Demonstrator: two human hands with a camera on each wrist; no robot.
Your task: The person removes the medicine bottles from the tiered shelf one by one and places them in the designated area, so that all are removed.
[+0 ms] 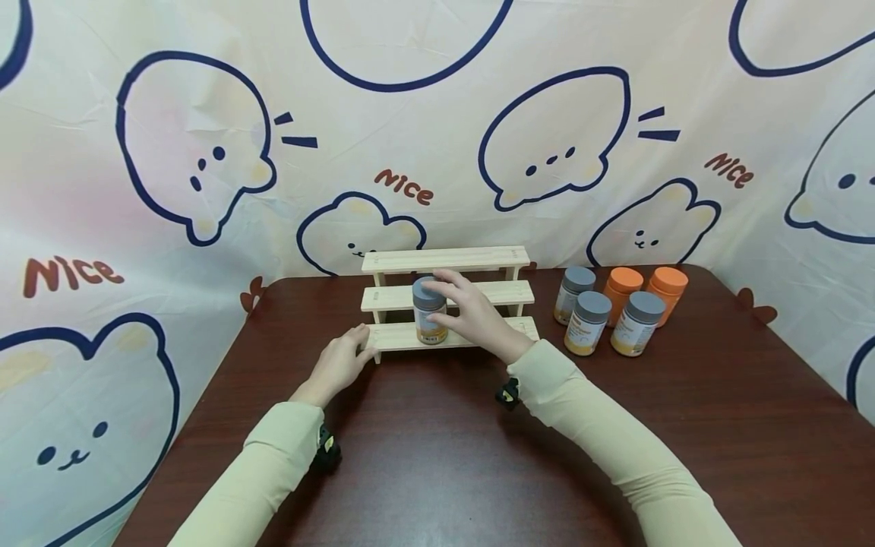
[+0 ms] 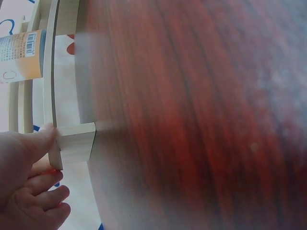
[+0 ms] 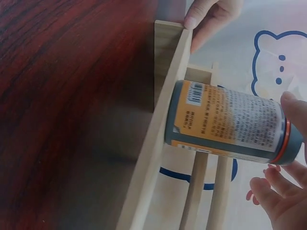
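Note:
A three-tier pale wooden display rack (image 1: pixel 446 260) stands at the back of the table. My left hand (image 1: pixel 342 361) pinches the left end of its lowest step, thumb on one side of the plank and fingers curled round the other, as the left wrist view shows. Upright on that step is a grey-capped supplement bottle (image 1: pixel 431 323) with a white and yellow-orange label. My right hand (image 1: pixel 472 308) is at its top, thumb and fingers around the grey cap. In the right wrist view the bottle (image 3: pixel 225 122) has its base against the plank, barcode side showing.
To the right of the rack stand three more grey-capped bottles (image 1: pixel 586 323) and two orange bottles (image 1: pixel 668 285), close together. A cartoon-printed cloth (image 1: pixel 451 144) hangs behind and beside the dark wooden table (image 1: pixel 437 456).

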